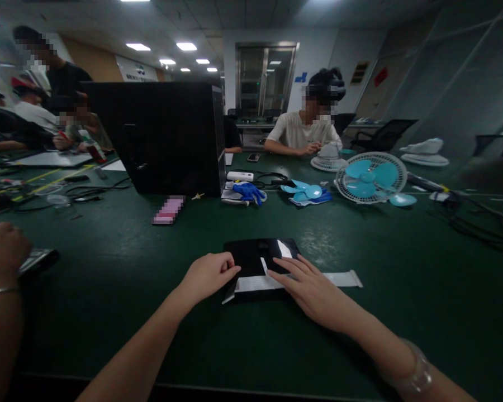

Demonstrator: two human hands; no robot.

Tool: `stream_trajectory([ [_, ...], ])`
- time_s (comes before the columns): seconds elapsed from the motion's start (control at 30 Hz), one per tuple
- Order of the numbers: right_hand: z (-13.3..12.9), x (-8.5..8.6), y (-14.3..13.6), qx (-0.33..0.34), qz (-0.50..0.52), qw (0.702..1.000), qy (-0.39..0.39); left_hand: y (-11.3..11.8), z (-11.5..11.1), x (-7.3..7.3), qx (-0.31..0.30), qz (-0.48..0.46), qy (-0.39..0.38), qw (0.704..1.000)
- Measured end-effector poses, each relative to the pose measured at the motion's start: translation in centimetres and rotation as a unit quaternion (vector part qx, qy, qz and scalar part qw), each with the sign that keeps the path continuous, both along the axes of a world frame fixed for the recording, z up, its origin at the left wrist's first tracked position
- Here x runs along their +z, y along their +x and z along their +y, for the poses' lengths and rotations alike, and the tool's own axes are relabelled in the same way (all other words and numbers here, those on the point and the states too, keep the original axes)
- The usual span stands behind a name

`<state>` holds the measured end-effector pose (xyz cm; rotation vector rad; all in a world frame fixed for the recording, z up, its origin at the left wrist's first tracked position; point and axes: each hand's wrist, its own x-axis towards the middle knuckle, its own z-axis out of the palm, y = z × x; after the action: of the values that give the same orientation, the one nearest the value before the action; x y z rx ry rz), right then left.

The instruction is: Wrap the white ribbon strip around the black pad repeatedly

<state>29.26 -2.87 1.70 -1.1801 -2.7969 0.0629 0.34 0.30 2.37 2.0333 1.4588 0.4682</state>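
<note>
Rectangular ceiling lights shine over a shared workroom where a long green desk carries a tall black box, a white-caged fan with light-blue blades, and a blue glove. At the near side, two bare forearms reach up from the lower edge of the view and converge on a flat black case lying on the desk, crossed by a long white strip whose end extends to the right.

The left grip bends inward at the case's left side, knuckles up, fingers curled and thumb pointing right; whether it pinches the edge cannot be told. The right grip is released, palm down, its fingers extended toward the upper left over the case and strip, a clear bracelet around the wrist.

Fine print appears on the strip, too small to read. A wall sign at the back left bears a logo above a line of lettering, blurred beyond reading. Across the desk, a person in a pale shirt works beside a white fan cage, while at far left another person's hand rests near a dark, silver-topped object.
</note>
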Motion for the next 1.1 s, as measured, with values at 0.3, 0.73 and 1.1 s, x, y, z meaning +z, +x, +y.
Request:
stream_trajectory([
  [0.3,0.4,-0.2,0.5,-0.02,0.014,0.999,0.035,-0.4,0.3,-0.6,0.03,-0.017,0.043,0.998],
  [0.73,-0.4,0.3,-0.5,0.003,-0.003,0.992,-0.127,-0.1,0.3,-0.1,0.048,0.014,0.073,0.996],
  [1.1,-0.4,-0.1,0.0,-0.015,-0.002,0.988,-0.152,-0.1,0.4,0.5,0.088,0.01,0.069,0.994],
])
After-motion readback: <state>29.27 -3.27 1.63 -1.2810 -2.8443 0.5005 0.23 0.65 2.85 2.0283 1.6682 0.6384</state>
